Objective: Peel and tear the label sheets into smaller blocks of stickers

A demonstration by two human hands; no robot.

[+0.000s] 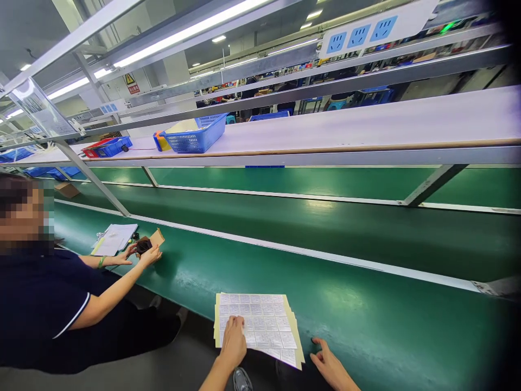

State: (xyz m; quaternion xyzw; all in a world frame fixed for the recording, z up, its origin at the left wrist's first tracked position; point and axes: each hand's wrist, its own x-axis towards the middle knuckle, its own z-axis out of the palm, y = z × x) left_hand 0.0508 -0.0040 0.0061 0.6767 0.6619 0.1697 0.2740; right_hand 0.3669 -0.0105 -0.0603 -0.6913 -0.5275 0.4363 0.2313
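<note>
A stack of label sheets (266, 324), white printed labels on pale yellow backing, lies at the near edge of the green work surface and sticks out over it. My left hand (234, 341) is on the left part of the top sheet, its fingers drawn together in a pinch at the labels. Any single label between those fingertips is too small to make out. Right of the stack, my right hand (329, 363) rests at the table edge, thumb and index finger apart. A small dark spot shows at the index fingertip; what it is I cannot tell.
At left, a co-worker (44, 309) holds a small open cardboard box (157, 237) with something dark in it, beside a clipboard with papers (116, 239). A blue basket (195, 136) stands on the raised shelf (325, 133). Metal struts (435, 184) support that shelf.
</note>
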